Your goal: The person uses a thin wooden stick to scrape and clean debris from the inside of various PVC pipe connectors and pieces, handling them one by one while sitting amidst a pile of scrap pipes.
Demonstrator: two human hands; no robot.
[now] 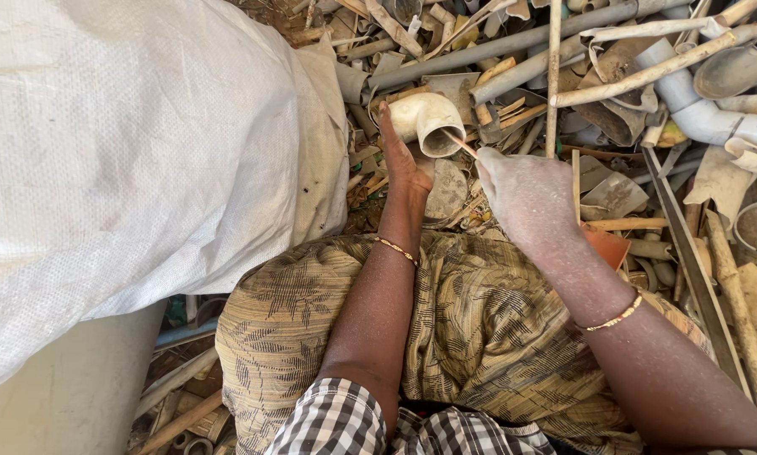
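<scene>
A big white woven sack (117, 143) is taking up the left side of the view. It is bulging and leaning over the pile. Under it, a pale drum (67, 396) is standing at the bottom left corner.

Next to the sack, the left hand (402, 160) is reaching out over the lap. Its fingers are lying flat and pressed together, and they are touching the side of a cream pipe elbow (425, 118). The hand is steadying the elbow, not wrapping around it. A thin gold bangle (395, 248) is sitting on the left wrist.

The pipe elbow is resting on the junk pile, just past the knees, between the two hands. Its open mouth is facing toward the right hand, and it is looking dirty inside.

The right hand (526, 198) is dusty and closed up. It is pinching a thin stick (459, 143), and the tip of the stick is poking at the mouth of the elbow. Another gold bangle (614, 318) is sitting on the right wrist.

A brown leaf-patterned cloth (471, 337) is covering the lap under both arms.

On the right, lots of broken grey pipes (496, 46) and a white bent pipe (707, 118) are lying in a messy heap. A long metal strip (690, 261) is lying slanted by the right arm.
</scene>
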